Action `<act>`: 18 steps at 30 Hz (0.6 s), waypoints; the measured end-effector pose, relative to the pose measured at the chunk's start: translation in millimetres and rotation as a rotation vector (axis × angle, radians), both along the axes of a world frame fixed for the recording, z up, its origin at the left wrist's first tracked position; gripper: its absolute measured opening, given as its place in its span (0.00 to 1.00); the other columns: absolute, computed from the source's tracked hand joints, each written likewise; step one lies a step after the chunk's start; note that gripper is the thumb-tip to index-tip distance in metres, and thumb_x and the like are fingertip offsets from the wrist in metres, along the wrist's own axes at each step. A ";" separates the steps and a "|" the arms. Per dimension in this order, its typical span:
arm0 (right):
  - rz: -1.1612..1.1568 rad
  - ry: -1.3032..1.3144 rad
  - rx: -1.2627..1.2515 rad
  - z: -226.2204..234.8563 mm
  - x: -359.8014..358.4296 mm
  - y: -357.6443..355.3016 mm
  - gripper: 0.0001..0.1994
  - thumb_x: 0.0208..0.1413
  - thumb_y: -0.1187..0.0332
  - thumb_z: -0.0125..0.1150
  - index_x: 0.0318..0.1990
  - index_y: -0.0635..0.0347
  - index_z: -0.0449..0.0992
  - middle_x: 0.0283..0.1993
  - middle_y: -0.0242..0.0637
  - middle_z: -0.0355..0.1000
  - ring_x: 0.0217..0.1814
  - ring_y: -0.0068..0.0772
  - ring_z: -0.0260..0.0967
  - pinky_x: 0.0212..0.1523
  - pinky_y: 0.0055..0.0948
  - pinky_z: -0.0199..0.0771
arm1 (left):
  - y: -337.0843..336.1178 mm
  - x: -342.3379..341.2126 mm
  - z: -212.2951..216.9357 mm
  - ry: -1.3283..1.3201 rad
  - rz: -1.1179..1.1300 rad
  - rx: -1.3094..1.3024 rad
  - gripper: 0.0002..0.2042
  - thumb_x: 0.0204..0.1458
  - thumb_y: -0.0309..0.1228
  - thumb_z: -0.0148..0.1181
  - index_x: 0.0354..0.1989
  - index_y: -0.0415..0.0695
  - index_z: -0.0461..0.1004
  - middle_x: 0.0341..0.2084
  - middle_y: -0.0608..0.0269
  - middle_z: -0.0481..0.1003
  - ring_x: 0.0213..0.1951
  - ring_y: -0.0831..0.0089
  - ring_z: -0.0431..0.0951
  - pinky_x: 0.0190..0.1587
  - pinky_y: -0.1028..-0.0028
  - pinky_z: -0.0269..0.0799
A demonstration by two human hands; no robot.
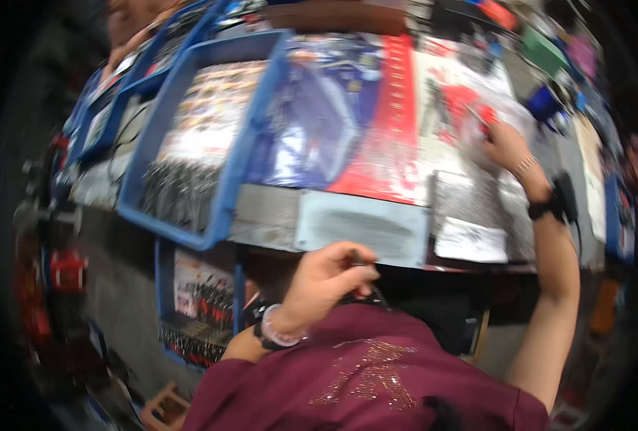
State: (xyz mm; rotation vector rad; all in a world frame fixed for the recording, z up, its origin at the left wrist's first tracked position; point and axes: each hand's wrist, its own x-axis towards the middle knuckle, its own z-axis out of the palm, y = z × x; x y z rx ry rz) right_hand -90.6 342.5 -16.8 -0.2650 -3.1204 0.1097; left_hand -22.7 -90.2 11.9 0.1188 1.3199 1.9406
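Glossy blue plastic crate at left, shiny printed plastic sheet across the table, crinkled clear film bag far right, sequinned maroon cloth shirt near.

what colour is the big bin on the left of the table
Blue; the bin shows best in the head view.

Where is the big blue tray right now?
The blue tray sits on the table's left side, beside the glossy sheets, above the left hand.

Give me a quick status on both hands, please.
Left hand pinching a small dark metal piece near the chest. Right hand on a clear plastic packet. Nothing between them.
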 end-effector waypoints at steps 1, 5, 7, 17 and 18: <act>-0.015 -0.029 -0.037 1.3 -0.6 -0.3 0.10 0.44 0.67 0.58 0.30 0.65 0.77 0.30 0.55 0.75 0.36 0.56 0.75 0.37 0.47 0.73 | 2.7 1.3 0.7 -0.037 0.018 -0.009 0.07 0.54 0.17 0.56 0.41 0.35 0.72 0.31 0.55 0.77 0.25 0.75 0.77 0.29 0.79 0.75; 0.010 -0.043 -0.058 5.9 -2.1 -3.7 0.12 0.46 0.65 0.60 0.32 0.67 0.78 0.32 0.57 0.75 0.38 0.55 0.75 0.40 0.46 0.74 | 9.9 6.0 0.0 -0.004 0.011 -0.040 0.07 0.55 0.20 0.58 0.41 0.35 0.72 0.30 0.55 0.77 0.24 0.75 0.77 0.27 0.81 0.75; 0.019 -0.061 -0.053 9.8 -2.0 -6.9 0.12 0.45 0.66 0.61 0.32 0.68 0.78 0.33 0.57 0.75 0.39 0.56 0.75 0.41 0.46 0.74 | 11.1 7.8 -2.1 0.023 0.017 -0.022 0.07 0.56 0.22 0.59 0.41 0.35 0.72 0.30 0.54 0.76 0.24 0.74 0.77 0.27 0.81 0.75; -0.006 0.211 -0.268 79.2 57.6 -41.1 0.08 0.45 0.72 0.60 0.30 0.68 0.74 0.28 0.51 0.74 0.31 0.48 0.73 0.35 0.39 0.71 | 20.6 6.5 -2.1 0.069 0.021 0.035 0.09 0.62 0.29 0.53 0.42 0.34 0.72 0.28 0.54 0.76 0.22 0.75 0.75 0.26 0.81 0.72; -0.016 0.237 -0.460 85.7 73.5 -52.8 0.08 0.45 0.72 0.60 0.31 0.69 0.74 0.29 0.49 0.76 0.30 0.45 0.73 0.34 0.37 0.72 | 24.0 5.8 -0.7 0.059 -0.008 -0.001 0.08 0.61 0.27 0.53 0.43 0.34 0.72 0.29 0.55 0.77 0.24 0.75 0.76 0.27 0.80 0.73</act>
